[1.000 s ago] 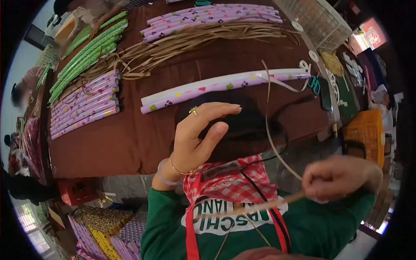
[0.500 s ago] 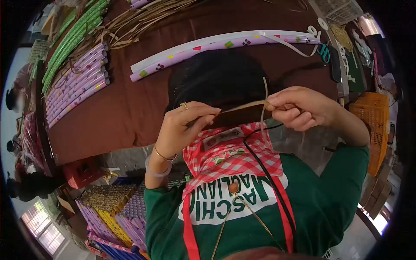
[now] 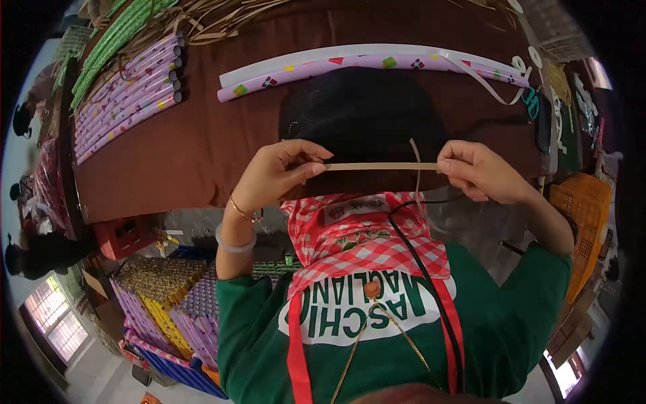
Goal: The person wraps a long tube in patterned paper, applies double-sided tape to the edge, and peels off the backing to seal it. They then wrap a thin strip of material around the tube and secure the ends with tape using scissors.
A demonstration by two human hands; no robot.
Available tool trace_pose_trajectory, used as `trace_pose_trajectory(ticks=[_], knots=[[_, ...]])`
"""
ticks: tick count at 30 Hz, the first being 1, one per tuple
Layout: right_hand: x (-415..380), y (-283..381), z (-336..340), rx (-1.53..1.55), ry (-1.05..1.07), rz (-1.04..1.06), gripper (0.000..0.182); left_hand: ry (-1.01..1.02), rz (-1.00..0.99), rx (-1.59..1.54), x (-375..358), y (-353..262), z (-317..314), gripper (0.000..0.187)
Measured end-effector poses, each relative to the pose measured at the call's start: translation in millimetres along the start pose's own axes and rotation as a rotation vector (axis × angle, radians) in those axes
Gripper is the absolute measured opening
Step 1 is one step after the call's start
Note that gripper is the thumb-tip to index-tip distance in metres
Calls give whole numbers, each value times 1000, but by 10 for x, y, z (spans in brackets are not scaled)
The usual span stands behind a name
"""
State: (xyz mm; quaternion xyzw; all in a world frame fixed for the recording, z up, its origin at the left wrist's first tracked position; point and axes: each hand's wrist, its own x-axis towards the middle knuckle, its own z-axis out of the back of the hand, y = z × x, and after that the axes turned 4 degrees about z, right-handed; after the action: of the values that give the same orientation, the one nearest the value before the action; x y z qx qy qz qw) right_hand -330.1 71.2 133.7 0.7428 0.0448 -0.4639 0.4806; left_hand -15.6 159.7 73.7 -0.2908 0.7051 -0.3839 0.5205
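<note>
Holding a flat tan strip (image 3: pixel 380 166) stretched taut between both hands, long axis running level from side to side across the view, one end pointing toward each hand. Hanging in the air just in front of a dark mesh cap (image 3: pixel 363 121), above a red checked cloth (image 3: pixel 367 239) and in front of the brown tabletop (image 3: pixel 202 148). Pinching the picture-left end with the left hand (image 3: pixel 279 172), thumb and fingertips closed together on the strip, wrist bent, a gold bangle and a pale bracelet sitting on the forearm. Clamping the other end with the right hand (image 3: pixel 474 168), fingers curled shut around it, knuckles facing up, green sleeve trailing down and outward. Dangling a thinner pale strand (image 3: pixel 417 172) down across the strip near the right hand. Lying farther back on the tabletop, a long purple patterned tube (image 3: pixel 363 65) beside a white tube (image 3: pixel 336 54), both curving side to side, roughly parallel to the strip. Resting well apart at the far left, a row of purple tubes (image 3: pixel 128 87) and a bundle of green tubes (image 3: pixel 111 40).
</note>
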Motion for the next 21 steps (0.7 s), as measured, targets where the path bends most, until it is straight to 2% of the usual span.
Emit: trace_pose_trajectory(ticks=[2,3,5,6,9,11,17,21], knots=[[20,13,33,3,-14,-31,15,-123,-173,285,-26,27,102,18],[24,35,42,16,3,-31,15,-150,-175,284,-56,-14,139,18],[46,117,34,45,33,-39,15,-194,-6,340,-130,-115,213,17],[90,141,40,25,55,-33,15,-224,-6,335,-149,-127,272,17],[236,229,46,70,58,-9,16,-199,45,210,-165,-141,445,19],[341,287,58,58,88,1,15,-177,-124,11,-141,-102,516,18],[600,523,53,77,84,-13,16,-96,-146,-117,-155,-172,827,16],[795,627,95,78,134,-16,16,-118,-109,-168,-38,-136,1044,17]])
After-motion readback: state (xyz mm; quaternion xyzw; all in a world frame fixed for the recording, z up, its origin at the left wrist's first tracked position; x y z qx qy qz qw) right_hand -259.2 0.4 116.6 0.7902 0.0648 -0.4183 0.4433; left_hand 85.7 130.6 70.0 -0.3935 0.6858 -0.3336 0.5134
